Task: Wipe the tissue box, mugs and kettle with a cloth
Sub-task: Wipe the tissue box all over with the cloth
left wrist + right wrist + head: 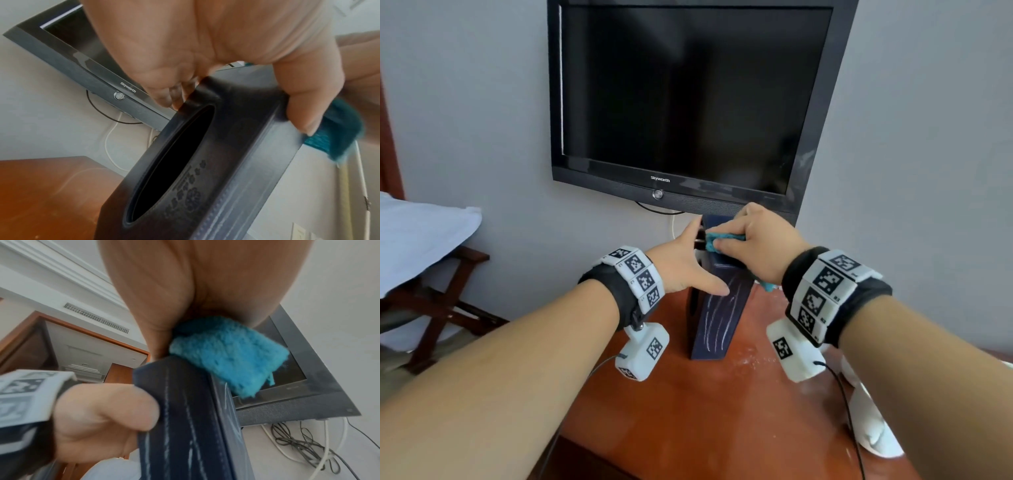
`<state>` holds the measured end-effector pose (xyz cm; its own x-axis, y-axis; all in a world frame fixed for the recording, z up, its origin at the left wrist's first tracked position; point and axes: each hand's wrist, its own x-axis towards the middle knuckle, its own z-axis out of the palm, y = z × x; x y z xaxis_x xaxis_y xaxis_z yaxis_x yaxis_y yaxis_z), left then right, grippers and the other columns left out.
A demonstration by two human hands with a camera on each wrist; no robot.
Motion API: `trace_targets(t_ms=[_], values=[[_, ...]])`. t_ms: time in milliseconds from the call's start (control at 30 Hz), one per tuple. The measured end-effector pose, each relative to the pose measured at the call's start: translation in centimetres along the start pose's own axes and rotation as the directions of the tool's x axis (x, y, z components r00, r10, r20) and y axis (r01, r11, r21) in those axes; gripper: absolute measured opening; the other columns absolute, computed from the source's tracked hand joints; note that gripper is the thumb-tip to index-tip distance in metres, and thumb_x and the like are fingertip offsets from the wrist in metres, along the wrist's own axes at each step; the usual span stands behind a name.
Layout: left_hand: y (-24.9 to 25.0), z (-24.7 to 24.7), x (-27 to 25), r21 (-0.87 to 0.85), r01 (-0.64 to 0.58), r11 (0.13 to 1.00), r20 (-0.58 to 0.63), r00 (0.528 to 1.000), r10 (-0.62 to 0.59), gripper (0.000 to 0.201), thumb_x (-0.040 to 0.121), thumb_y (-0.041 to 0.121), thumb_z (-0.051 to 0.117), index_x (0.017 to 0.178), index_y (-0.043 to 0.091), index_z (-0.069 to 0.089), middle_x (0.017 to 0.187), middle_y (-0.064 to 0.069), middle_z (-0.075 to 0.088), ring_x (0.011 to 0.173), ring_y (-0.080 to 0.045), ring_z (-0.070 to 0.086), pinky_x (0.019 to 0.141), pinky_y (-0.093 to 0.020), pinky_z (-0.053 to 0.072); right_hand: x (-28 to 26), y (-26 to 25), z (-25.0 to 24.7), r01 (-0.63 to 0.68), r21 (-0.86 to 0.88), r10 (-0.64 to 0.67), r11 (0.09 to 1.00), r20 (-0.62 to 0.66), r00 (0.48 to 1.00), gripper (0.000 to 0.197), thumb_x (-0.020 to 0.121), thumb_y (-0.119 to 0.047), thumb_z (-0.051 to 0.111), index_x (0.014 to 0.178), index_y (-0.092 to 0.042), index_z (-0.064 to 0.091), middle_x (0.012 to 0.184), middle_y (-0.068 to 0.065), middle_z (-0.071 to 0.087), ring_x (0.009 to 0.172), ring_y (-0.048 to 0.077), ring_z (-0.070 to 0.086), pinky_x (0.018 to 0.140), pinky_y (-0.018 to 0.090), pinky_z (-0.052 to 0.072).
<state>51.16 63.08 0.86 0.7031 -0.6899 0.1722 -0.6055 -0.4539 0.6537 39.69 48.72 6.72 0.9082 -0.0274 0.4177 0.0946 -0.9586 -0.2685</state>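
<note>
Bare forearms, each with a black wristband (803, 270) carrying black-and-white coded tiles (641, 275), white cabled camera block (643, 353) at 6 o'clock

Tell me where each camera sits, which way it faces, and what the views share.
Head: worn on the head, looking forward and down at the TV and table; both forearms and hands show.
Left wrist: on the left wrist, looking along the left hand gripping the tissue box.
Right wrist: on the right wrist, looking along the right hand pressing the cloth on the box; left thumb shows.
Shared: all three show box, cloth and TV.
</note>
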Motion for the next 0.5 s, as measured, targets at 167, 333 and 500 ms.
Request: trace_targets(t_ms=[167, 333, 500], values=[[0.8, 0.2, 1.0, -0.076, -0.017, 0.997, -0.016, 1.0, 0.015, 0.125, 0.066, 0.043, 0.094, 0.158, 0.04, 0.009, 0.132, 0.012, 0.061, 0.103, -0.009, 0.065, 0.086, -0.032, 0.055, -2.0, 0.9, 0.1, -0.028, 0.052, 0.027, 0.998, 0.02, 0.999, 0.027, 0.103, -0.035, 0.061, 0.128, -0.042, 0.07, 0.11, -0.004, 0.048, 0.098, 0.012, 0.053, 0.09, 0.027, 0.043], [1.3, 0.4, 1.3, -0.02, 0.064, 0.998, 0.041, 0.997, -0.063, 0.159, 0.045, 0.063, 0.088, 0.161, 0.039, -0.018, 0.142, 0.007, 0.058, 0.112, -0.018, 0.065, 0.101, -0.04, 0.054, -2.5, 1.5, -0.3, -0.045, 0.092, 0.042, 0.995, 0.03, 0.999, 0.026, 0.101, -0.034, 0.064, 0.124, -0.041, 0.073, 0.107, -0.006, 0.049, 0.097, 0.011, 0.054, 0.091, 0.028, 0.044], [1.5, 0.7, 0.2, 0.019, 0.029, 0.999, 0.046, 0.998, -0.03, 0.143, 0.075, 0.039, 0.091, 0.162, 0.033, -0.023, 0.123, 0.014, 0.055, 0.089, -0.001, 0.06, 0.082, -0.024, 0.05, -0.7, 1.0, -0.2, -0.053, 0.073, 0.058, 0.996, -0.076, 0.995, 0.024, 0.103, -0.032, 0.061, 0.123, -0.035, 0.075, 0.09, -0.013, 0.05, 0.08, 0.004, 0.052, 0.068, 0.012, 0.039]])
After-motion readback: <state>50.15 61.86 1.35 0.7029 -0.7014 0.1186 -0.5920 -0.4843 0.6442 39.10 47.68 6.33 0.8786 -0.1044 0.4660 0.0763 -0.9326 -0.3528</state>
